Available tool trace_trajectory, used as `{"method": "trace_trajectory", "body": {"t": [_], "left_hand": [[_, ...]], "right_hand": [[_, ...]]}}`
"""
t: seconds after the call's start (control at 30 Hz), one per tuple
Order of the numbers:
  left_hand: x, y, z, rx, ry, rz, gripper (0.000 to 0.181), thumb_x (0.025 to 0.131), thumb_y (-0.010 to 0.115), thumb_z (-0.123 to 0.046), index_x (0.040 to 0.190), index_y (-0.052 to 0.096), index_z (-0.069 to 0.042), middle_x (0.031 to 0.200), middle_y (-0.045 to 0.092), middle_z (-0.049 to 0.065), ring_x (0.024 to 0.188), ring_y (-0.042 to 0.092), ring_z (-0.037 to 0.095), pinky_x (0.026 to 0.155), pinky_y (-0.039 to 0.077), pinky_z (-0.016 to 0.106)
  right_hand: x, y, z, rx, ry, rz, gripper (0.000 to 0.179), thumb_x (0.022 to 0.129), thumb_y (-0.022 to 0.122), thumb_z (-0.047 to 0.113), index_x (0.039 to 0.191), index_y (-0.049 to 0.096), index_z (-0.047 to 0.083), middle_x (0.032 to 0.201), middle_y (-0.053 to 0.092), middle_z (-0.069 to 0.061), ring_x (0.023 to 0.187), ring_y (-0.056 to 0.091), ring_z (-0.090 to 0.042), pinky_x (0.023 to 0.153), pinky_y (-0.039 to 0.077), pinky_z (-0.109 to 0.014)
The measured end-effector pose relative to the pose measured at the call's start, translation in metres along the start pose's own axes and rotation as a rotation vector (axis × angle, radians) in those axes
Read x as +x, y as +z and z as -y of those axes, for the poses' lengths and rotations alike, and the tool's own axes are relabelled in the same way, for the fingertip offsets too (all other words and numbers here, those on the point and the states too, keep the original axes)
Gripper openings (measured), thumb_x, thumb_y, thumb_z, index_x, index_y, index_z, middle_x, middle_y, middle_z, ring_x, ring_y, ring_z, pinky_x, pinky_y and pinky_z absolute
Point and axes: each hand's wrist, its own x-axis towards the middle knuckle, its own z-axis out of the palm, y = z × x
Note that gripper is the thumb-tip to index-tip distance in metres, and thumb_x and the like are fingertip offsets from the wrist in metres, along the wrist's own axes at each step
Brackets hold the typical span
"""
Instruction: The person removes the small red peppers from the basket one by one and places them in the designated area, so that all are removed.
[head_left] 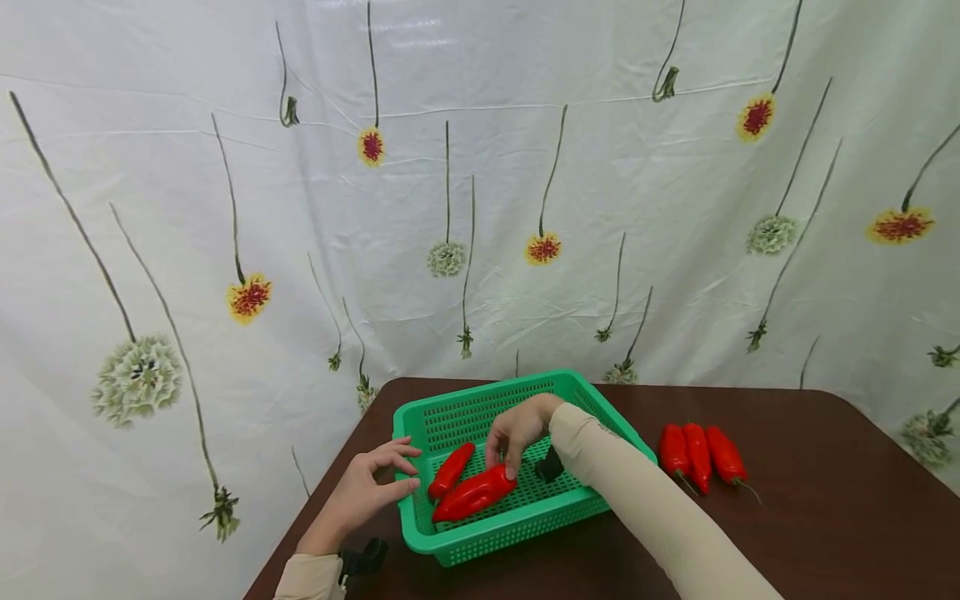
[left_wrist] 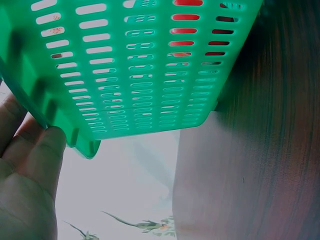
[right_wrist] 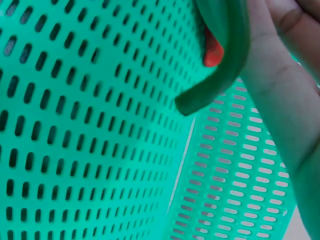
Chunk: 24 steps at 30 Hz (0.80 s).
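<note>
My right hand [head_left: 521,429] reaches down into a green plastic basket [head_left: 517,514] and pinches a large red chili pepper [head_left: 476,493] by its stem end. Its thick green stem [right_wrist: 217,87] shows close up beside the fingers in the right wrist view. A second red chili pepper [head_left: 452,472] lies just left of it in the basket. My left hand [head_left: 363,487] is at the basket's left side, fingers spread and fairly straight at the rim. In the left wrist view, the left fingertips [left_wrist: 52,142] meet the rim's outer edge.
Several more red things are not in the basket: three red chili peppers [head_left: 697,457] lie side by side on the dark brown table [head_left: 825,500], right of the basket. Behind the table hangs a white curtain [head_left: 495,317] with a flower print.
</note>
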Motion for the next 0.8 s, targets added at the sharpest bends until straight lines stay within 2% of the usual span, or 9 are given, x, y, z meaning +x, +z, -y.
{"method": "trace_trajectory", "body": {"t": [0.1, 0.3, 0.4, 0.47, 0.6, 0.7, 0.8], "left_hand": [[0.000, 0.001, 0.000, 0.003, -0.003, 0.001, 0.006, 0.087, 0.077, -0.012, 0.092, 0.075, -0.010, 0.124, 0.070, 0.011, 0.139, 0.045, 0.040, 0.107, 0.040, 0.057], [0.000, 0.001, -0.001, 0.008, -0.016, 0.003, 0.006, 0.087, 0.077, -0.014, 0.091, 0.075, -0.012, 0.124, 0.070, 0.008, 0.139, 0.046, 0.039, 0.106, 0.045, 0.044], [0.000, 0.001, -0.001, 0.003, -0.020, 0.001, 0.007, 0.087, 0.077, -0.014, 0.091, 0.075, -0.010, 0.125, 0.070, 0.009, 0.139, 0.045, 0.038, 0.105, 0.045, 0.042], [0.000, 0.001, -0.001, 0.003, -0.023, 0.001, 0.006, 0.087, 0.077, -0.014, 0.091, 0.075, -0.010, 0.126, 0.070, 0.009, 0.140, 0.045, 0.038, 0.105, 0.045, 0.043], [0.001, 0.001, 0.000, 0.000, -0.021, -0.006, 0.005, 0.087, 0.077, -0.014, 0.090, 0.075, -0.011, 0.126, 0.070, 0.009, 0.139, 0.045, 0.039, 0.105, 0.044, 0.053], [0.002, 0.000, 0.000, -0.011, -0.027, -0.008, 0.005, 0.087, 0.077, -0.016, 0.089, 0.075, -0.012, 0.126, 0.070, 0.010, 0.139, 0.045, 0.041, 0.106, 0.041, 0.061], [0.002, 0.000, -0.001, -0.025, -0.043, -0.007, 0.006, 0.087, 0.077, -0.015, 0.090, 0.075, -0.010, 0.127, 0.069, 0.012, 0.140, 0.044, 0.041, 0.107, 0.040, 0.063]], "right_hand": [[-0.004, 0.000, 0.001, -0.003, -0.024, -0.026, 0.027, 0.089, 0.071, -0.004, 0.116, 0.069, -0.003, 0.096, 0.070, 0.004, 0.089, 0.063, -0.010, 0.082, 0.053, -0.025], [-0.015, 0.002, 0.007, 0.014, -0.072, -0.065, 0.026, 0.090, 0.071, -0.001, 0.115, 0.070, -0.002, 0.099, 0.070, 0.004, 0.086, 0.063, -0.012, 0.081, 0.055, -0.025], [-0.022, 0.002, 0.010, 0.015, -0.090, -0.106, 0.025, 0.090, 0.072, 0.000, 0.114, 0.071, 0.000, 0.101, 0.071, 0.003, 0.088, 0.065, -0.013, 0.082, 0.056, -0.027], [-0.027, 0.003, 0.012, 0.019, -0.090, -0.152, 0.024, 0.089, 0.072, 0.001, 0.113, 0.073, 0.002, 0.103, 0.072, 0.002, 0.090, 0.066, -0.014, 0.086, 0.057, -0.032], [-0.034, 0.004, 0.016, 0.024, -0.080, -0.247, 0.022, 0.089, 0.073, 0.003, 0.111, 0.075, 0.007, 0.104, 0.074, 0.000, 0.093, 0.067, -0.015, 0.090, 0.057, -0.038], [-0.039, 0.006, 0.018, 0.018, -0.074, -0.303, 0.021, 0.089, 0.074, 0.004, 0.109, 0.075, 0.009, 0.103, 0.074, 0.000, 0.091, 0.067, -0.015, 0.087, 0.057, -0.036], [-0.044, 0.008, 0.020, 0.023, -0.071, -0.350, 0.021, 0.088, 0.074, 0.005, 0.109, 0.075, 0.010, 0.102, 0.074, 0.000, 0.090, 0.067, -0.015, 0.084, 0.056, -0.035]]}}
